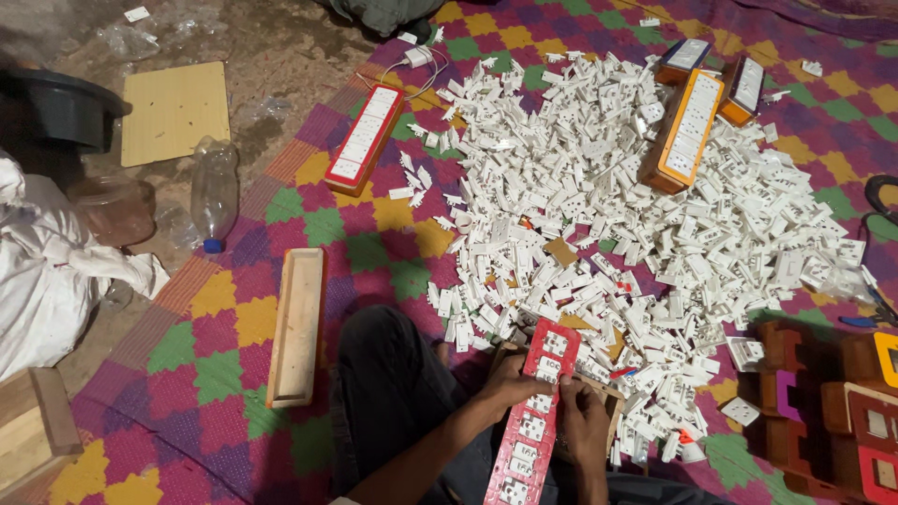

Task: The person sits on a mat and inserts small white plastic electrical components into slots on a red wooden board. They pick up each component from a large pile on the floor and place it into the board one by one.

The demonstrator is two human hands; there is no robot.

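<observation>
Two hands meet on one long red panel [535, 421] in the head view, near the mat's [224, 327] front edge. Your left hand [510, 383] clamps its left rim, your right hand [585, 423] pinches the right rim, so the strip lies steady across your lap with its white sockets facing up. Just beyond it spreads a big heap of white socket pieces [636, 224], within easy reach. An orange-edged strip [687, 131] lies on the heap, a red-edged strip [365, 136] at its left side. A wooden tray [297, 323] sits left of your knee, stacked frames [832, 411] at the right edge, a plastic bottle [215, 192] off the mat.
</observation>
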